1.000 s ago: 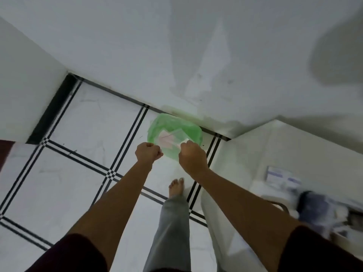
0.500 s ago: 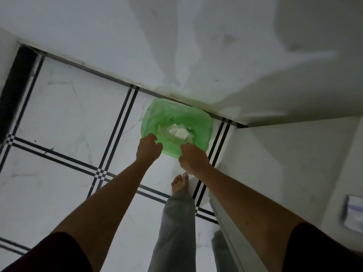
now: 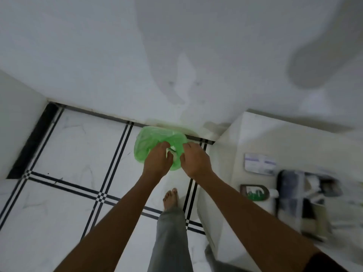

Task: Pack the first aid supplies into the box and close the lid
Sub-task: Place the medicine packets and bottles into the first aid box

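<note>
A thin green plastic bag [image 3: 149, 143] hangs over the tiled floor near the wall, with something pale showing inside its mouth. My left hand [image 3: 156, 160] and my right hand [image 3: 195, 160] both reach into its near rim, fingers curled on the plastic and close together. On the white counter [image 3: 255, 134] at the right lie a white and blue packet [image 3: 259, 163], a dark-framed item with green inside [image 3: 254, 193] and blurred supplies [image 3: 300, 193]. What the bag holds is mostly hidden by my hands.
A white wall [image 3: 176, 55] rises just behind the bag. The floor [image 3: 68, 154] is white tile with black double lines. My bare foot [image 3: 170, 199] and grey trouser leg stand below the bag, beside the counter's edge.
My hands have moved closer together at the bag's mouth, and the bag is now bunched up and narrower. The view has swung back so the counter items show again.
</note>
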Action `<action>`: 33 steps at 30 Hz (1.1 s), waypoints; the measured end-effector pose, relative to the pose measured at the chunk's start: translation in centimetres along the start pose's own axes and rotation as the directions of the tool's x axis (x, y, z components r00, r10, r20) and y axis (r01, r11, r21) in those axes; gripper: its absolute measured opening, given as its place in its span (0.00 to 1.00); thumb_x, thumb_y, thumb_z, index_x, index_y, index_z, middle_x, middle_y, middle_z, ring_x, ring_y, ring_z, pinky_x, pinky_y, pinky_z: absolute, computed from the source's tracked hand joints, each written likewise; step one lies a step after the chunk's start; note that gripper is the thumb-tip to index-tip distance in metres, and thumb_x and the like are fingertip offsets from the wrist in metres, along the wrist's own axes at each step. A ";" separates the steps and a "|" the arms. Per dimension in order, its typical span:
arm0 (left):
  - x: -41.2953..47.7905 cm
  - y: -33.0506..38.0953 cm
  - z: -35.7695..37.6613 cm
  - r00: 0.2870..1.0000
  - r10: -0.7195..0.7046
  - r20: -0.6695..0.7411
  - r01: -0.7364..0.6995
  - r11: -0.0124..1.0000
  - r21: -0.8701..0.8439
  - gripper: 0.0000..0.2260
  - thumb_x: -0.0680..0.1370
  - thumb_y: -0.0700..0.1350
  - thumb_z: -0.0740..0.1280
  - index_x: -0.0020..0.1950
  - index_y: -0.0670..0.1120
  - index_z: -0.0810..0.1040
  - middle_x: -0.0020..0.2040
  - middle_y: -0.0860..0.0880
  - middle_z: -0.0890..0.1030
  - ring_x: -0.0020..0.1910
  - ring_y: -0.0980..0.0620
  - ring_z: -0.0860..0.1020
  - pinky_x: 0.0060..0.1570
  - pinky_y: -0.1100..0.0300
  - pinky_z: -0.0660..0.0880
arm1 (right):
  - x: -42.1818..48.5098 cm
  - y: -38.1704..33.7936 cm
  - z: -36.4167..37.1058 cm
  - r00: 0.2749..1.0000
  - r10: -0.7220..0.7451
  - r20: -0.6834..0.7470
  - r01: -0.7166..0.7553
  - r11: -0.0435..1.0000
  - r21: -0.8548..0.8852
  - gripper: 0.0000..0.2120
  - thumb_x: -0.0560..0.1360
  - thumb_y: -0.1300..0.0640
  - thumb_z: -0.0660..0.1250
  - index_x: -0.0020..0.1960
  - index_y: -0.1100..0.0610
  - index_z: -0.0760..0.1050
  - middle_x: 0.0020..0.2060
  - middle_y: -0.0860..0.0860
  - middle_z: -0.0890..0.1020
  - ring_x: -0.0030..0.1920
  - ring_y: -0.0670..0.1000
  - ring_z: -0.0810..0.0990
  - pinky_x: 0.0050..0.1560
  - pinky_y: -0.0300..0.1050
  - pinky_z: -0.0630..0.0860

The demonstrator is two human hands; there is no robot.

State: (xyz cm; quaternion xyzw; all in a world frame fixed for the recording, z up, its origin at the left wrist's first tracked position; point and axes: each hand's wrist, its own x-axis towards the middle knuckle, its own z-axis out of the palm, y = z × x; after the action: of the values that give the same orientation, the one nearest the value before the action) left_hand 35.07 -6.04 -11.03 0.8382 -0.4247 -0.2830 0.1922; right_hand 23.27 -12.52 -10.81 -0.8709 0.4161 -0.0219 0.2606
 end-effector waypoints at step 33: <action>-21.3 29.4 2.9 0.850 0.495 0.180 -0.518 0.847 0.118 0.15 0.77 0.42 0.62 0.63 0.43 0.73 0.61 0.45 0.78 0.58 0.45 0.76 0.52 0.54 0.72 | -28.4 13.3 -24.5 0.852 0.353 -0.387 -0.320 0.936 0.148 0.11 0.74 0.63 0.60 0.55 0.63 0.74 0.52 0.59 0.80 0.52 0.57 0.77 0.48 0.48 0.77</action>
State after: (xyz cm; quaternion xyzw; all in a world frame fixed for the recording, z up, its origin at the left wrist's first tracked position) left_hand 5.27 -5.42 9.93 0.6865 -0.6652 -0.2459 0.1602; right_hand -10.98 -9.16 9.14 -0.7496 0.6061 -0.1733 0.2018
